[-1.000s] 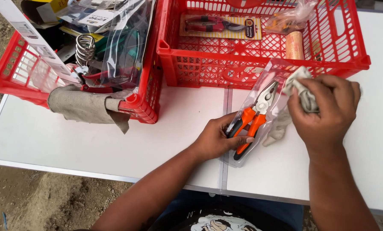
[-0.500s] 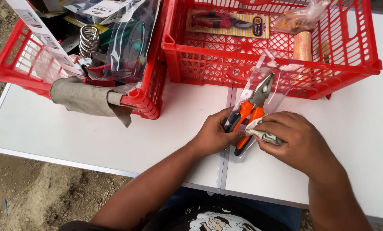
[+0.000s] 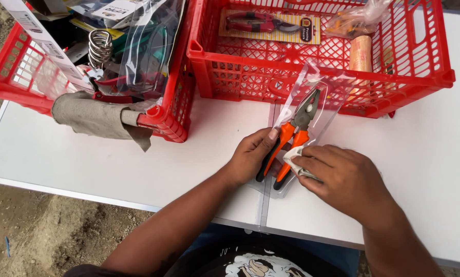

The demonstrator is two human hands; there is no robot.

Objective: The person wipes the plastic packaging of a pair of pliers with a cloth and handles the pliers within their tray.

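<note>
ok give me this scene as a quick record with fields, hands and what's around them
left hand: left hand holds the orange-handled pliers by the handles
right hand: right hand presses a small pale cloth against the pliers' handle
wrapper: clear plastic sleeve lies under the pliers
surface: white table
behind: right red crate with carded red cutters
left side: left red crate full of packaged tools, grey cloth draped over its rim
</note>
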